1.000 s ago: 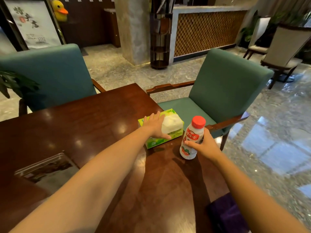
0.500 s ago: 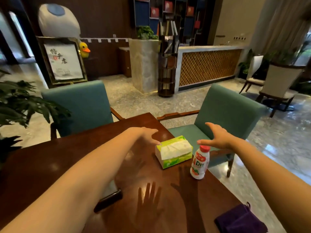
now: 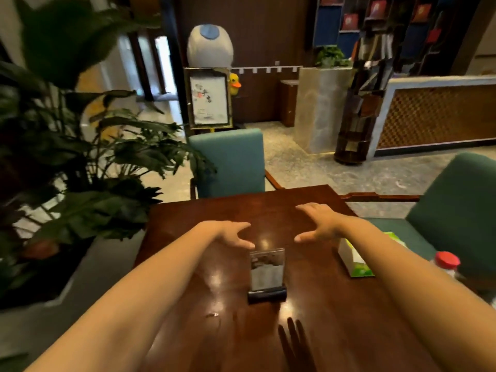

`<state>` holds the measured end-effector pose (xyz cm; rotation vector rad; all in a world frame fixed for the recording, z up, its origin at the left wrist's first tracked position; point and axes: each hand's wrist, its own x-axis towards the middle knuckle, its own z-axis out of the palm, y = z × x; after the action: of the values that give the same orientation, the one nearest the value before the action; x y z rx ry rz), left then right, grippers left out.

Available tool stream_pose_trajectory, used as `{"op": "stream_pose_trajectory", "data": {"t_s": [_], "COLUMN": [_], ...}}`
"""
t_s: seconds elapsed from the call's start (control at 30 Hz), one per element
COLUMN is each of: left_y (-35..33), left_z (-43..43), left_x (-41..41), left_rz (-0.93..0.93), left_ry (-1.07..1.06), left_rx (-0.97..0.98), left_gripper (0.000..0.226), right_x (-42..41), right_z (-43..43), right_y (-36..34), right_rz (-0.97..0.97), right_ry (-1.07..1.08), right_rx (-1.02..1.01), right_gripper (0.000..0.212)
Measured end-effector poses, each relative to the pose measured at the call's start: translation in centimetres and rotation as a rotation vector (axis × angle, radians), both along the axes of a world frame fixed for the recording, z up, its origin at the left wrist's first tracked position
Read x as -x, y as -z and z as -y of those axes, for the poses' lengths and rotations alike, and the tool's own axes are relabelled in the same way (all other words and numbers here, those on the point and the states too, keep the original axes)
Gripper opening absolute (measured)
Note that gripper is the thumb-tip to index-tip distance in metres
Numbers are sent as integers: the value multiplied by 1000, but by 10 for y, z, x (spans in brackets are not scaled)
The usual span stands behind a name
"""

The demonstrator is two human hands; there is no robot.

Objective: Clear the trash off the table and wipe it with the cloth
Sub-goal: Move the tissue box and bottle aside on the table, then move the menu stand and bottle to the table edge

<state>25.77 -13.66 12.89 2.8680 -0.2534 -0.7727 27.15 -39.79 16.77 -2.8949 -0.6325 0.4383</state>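
Head view: since half a second earlier the camera had swung left, so the tissue box [image 3: 354, 257] and bottle [image 3: 447, 263] slid to the 3 o'clock edge of the table [image 3: 335, 318], and both hands had left them and moved to mid-table. The purple cloth seen earlier was out of frame; its place could not be told.

Left hand [image 3: 230, 234] hovered palm down with fingers spread, empty, at about 11 o'clock of the sign stand [image 3: 266, 273]. Right hand [image 3: 318, 224] hovered likewise, fingers apart, empty, at about 1 o'clock of the stand. Neither touched the stand or the wood; a finger shadow lay at 6 o'clock on the tabletop.

The stand stood upright in its dark base near table centre, between the two forearms. The hands flanked it, probably to grab or shift it so the surface could be wiped, but that is a guess.

The bottle, red cap up, stood at the far right, partly hidden behind the right forearm, just beside the box. It looked like the trash to clear and was not yet removed. The box lay flat, probably meant to stay.

A small glinting speck [image 3: 213, 314] lay at 7 o'clock of the stand; too small to identify.

A plant [image 3: 80, 170] crowded the table's 9 o'clock side, and a chair [image 3: 230, 162] stood at 12 o'clock.
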Motion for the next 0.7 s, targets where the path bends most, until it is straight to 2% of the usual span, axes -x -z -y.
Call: {"op": "stream_pose_trajectory", "data": {"t_s": [0.13,0.27,0.4,0.57,0.7], "left_y": [53,98,120,136,146], "left_z": [-25,-26,-15,4,14], "left_x": [25,41,50,52,49], "left_rz": [-33,-58,-29,-2,28], "left_ry": [-47,-50,-42,-169,-336], "left_rx": [62,120,251,502,661], "left_gripper": [99,97,87,67,55], "right_x": [3,5,4,1,0], "right_z": [-51,-80,-91,-96,-95], "right_y": [24,53,79,89,87], "right_rz": [26,-9,-21,104,142], "right_ry": [-166,-264,-300,-256,-251], "right_rx": [133,215,150,167,141], "right_gripper": [99,96,71,37,28]}}
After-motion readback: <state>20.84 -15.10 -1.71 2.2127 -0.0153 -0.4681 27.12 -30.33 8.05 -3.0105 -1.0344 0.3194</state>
